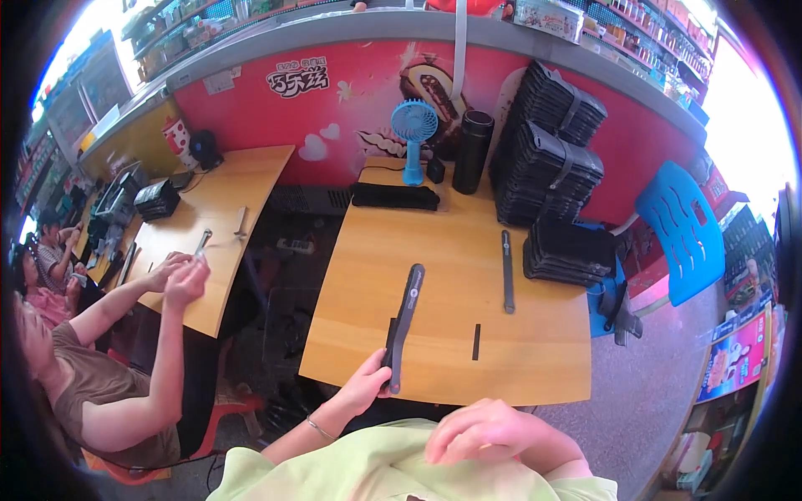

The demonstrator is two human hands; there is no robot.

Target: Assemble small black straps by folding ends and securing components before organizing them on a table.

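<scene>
Dark grey strap [408, 321] is in the L hand [368, 382], over the near edge of the wooden table [351, 292]; fingers + thumb closed round its near end, prob. so the rest stays free and visible, far end pointing up the table. R hand [489, 430] is in front of the light green shirt [376, 459], fingers loosely curled; palm's turned away, so can't tell if it has hold of anything. A 2nd grey strap [507, 274] lies lengthwise R of centre, w/ a short black strip [476, 342] between it and the held one, prob. within easy reach on purpose. Behind, black bundles [551, 171] are piled at the R side, some w/ a band round them, presumably to stop slipping; what's under the lowest pile is partly hidden. Blue fan [413, 138] stands at the back, facing the seat, likely for cooling, next to a black bottle [474, 154] and a flat black pouch [395, 197], contents n/a. Unclear: whether the dark bit by the held strap is part of it or separate. Co-worker [117, 392] at L is cut off by the fisheye rim; whatever's in those fingers is too small to ID.
</scene>
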